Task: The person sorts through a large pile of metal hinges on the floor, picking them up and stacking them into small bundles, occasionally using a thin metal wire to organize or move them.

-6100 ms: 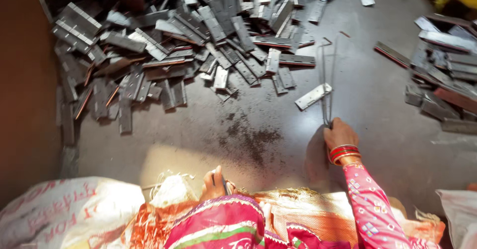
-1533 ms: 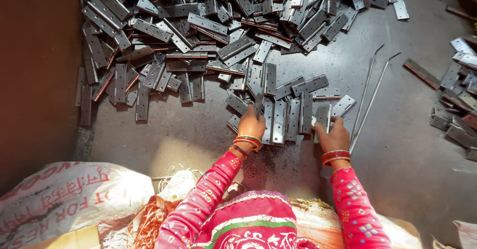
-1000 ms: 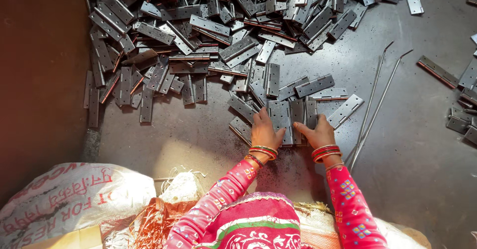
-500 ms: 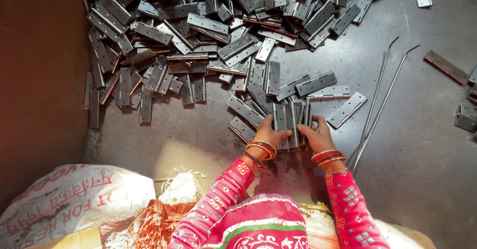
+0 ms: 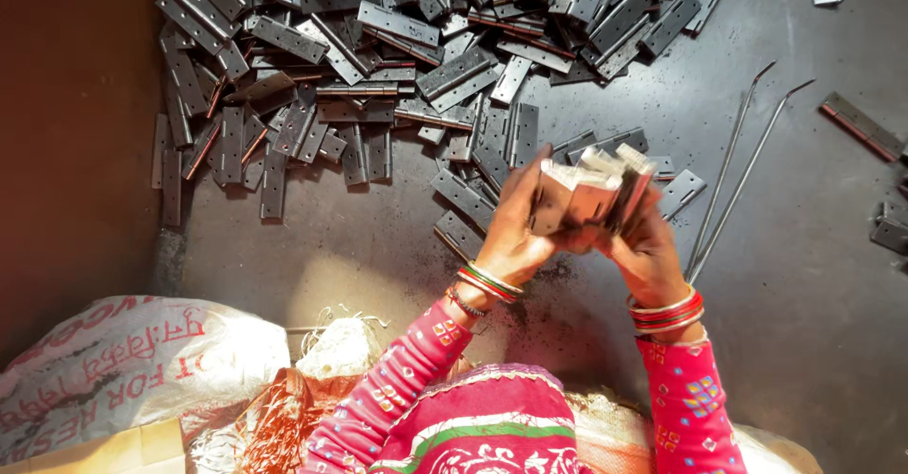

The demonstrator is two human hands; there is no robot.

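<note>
Both hands are raised off the dark floor [image 5: 813,342], wrists bent inward — left hand [image 5: 515,233] and right hand [image 5: 643,247] together clasping a stack of flat grey metal hinge plates [image 5: 591,190] between them, just below the big heap of loose hinges [image 5: 397,58].

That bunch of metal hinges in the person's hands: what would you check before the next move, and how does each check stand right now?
1. Both hands on the bunch of hinges: ok; left hand and right hand grip it from either side.
2. Bunch lifted off the floor: ok.
3. Hinges squared up in the bunch: not ok; their top edges sit uneven and fanned.
4. Grip firm enough: cannot tell; the hands are blurred.
5. Two long metal rods out of the way: ok; they lie on the floor to the right of the hands.
6. More hinges nearby: ok; the hinge pile lies just ahead.
</note>
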